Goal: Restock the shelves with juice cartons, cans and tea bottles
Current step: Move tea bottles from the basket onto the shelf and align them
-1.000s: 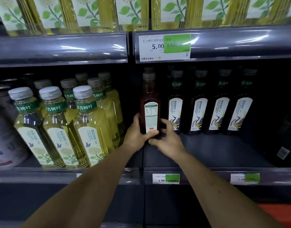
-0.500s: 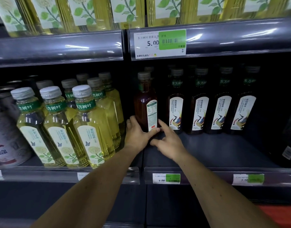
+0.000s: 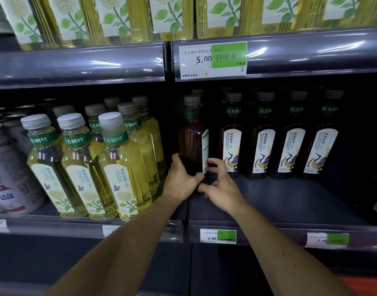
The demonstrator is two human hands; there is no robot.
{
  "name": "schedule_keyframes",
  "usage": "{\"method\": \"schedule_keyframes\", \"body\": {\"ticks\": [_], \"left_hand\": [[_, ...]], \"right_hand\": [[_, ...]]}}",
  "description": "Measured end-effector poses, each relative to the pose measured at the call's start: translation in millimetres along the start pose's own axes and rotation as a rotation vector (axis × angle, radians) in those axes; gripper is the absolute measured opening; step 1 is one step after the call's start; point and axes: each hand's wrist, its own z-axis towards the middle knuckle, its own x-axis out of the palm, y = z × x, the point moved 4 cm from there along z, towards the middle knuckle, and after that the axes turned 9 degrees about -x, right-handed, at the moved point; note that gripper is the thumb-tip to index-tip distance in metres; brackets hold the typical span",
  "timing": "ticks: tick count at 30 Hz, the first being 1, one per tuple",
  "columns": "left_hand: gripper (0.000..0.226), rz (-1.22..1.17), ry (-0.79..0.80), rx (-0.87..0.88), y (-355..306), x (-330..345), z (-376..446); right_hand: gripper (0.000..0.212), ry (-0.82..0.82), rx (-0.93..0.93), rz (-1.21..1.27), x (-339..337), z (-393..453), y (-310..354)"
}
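Both hands are set low on 1 dark tea bottle (image 3: pixel 192 142) at the left end of its row. By the left hand (image 3: pixel 181 180) the bottle's base is gripped, fingers curled round its left side and thumb across the front. By the right hand (image 3: pixel 220 184) it is touched only lightly, fingers half spread and a fingertip laid against the label edge; nothing is enclosed by it.

The bottle stands on the shelf (image 3: pixel 290 201) with its printed back label turned to the right, while the 4 dark bottles (image 3: pixel 279 146) beside it show their crane labels to the front. The step in hand is judged to be facing up this bottle. A further twist about its upright axis is called for, until the crane label looks forward, with the base kept flat and in line with the row.

To the left, yellow jasmine tea bottles (image 3: pixel 119 167) are crowded just beside the left wrist, and beer kegs (image 3: pixel 8 174) stand at the far left. The nearest crane-label bottle is just beside the right fingers, so little room is left on either side. Bare shelf lies in front of the dark row, and price tags (image 3: pixel 218 236) are fixed to the rail.
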Motion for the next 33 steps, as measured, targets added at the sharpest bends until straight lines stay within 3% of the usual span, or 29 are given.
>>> {"method": "schedule_keyframes", "body": {"ticks": [5,8,12,16,25,29,33], "left_hand": [[0.099,0.031,-0.083,0.062,3.4,-0.2,3.4],[0.104,0.019,-0.018,0.069,3.7,3.4,4.7],[0.094,-0.047,0.071,0.034,1.1,3.0,2.2],[0.079,-0.068,-0.029,0.001,1.8,-2.6,1.8],[0.088,0.024,-0.13,0.022,-3.1,-3.7,-1.2],[0.073,0.011,-0.03,0.007,-3.0,-1.0,-2.7],[0.067,-0.013,-0.074,0.016,-2.1,-4.4,-6.0]], "right_hand": [[0.097,0.017,-0.02,-0.043,0.5,1.9,-2.1],[0.106,0.049,-0.003,-0.089,2.2,3.7,-2.9],[0.098,0.02,-0.001,0.01,-0.1,6.5,-5.8],[0.077,-0.049,-0.044,0.062,-2.2,4.8,-4.4],[0.092,0.016,0.012,-0.026,0.4,3.0,-4.3],[0.077,-0.009,-0.007,0.044,-1.7,2.4,-2.0],[0.087,-0.019,0.039,0.07,-4.0,2.4,-2.0]]}}
